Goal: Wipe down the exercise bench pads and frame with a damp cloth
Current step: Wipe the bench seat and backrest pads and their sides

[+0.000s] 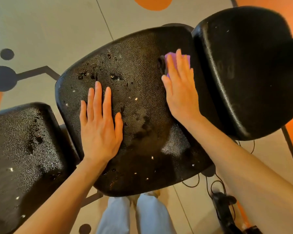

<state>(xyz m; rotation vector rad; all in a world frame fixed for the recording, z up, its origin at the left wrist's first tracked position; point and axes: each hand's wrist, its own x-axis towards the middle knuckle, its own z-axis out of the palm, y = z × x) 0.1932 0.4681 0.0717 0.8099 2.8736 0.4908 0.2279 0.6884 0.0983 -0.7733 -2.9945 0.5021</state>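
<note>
A black, worn, pebbled middle bench pad (pixel 139 102) fills the centre of the head view. My left hand (pixel 100 125) lies flat on it with fingers straight and spread. My right hand (pixel 180 88) presses a purple cloth (pixel 186 59) flat against the pad's right side, near the gap to the right pad (pixel 247 70); most of the cloth is hidden under the fingers. A third black pad (pixel 24 157) with cracked, peeling vinyl lies at the lower left. White flecks and torn patches dot the pads.
The grey floor (pixel 49 31) has orange and dark painted shapes. A dark frame bar (pixel 291 149) runs down the right side. Black cables and a black fitting (pixel 222 200) lie on the floor at the lower right. My legs in light trousers (pixel 134 215) stand below the pad.
</note>
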